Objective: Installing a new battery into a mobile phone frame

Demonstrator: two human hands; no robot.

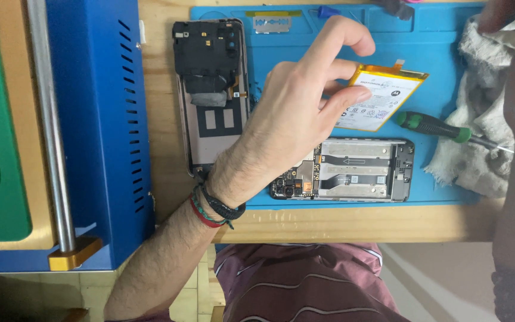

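My left hand (pixel 296 113) pinches the yellow-edged battery (pixel 382 98) above the blue mat (pixel 442 36), at 12 o'clock from the opened phone frame (pixel 353 170); next, align it squarely over the bay.

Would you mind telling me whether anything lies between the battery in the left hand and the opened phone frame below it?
Nothing visible does. The left hand pinches the flat white and yellow battery above the blue rubber mat; bare mat separates it from the open grey phone frame. The green-handled screwdriver lies to the side, beyond the frame's end.
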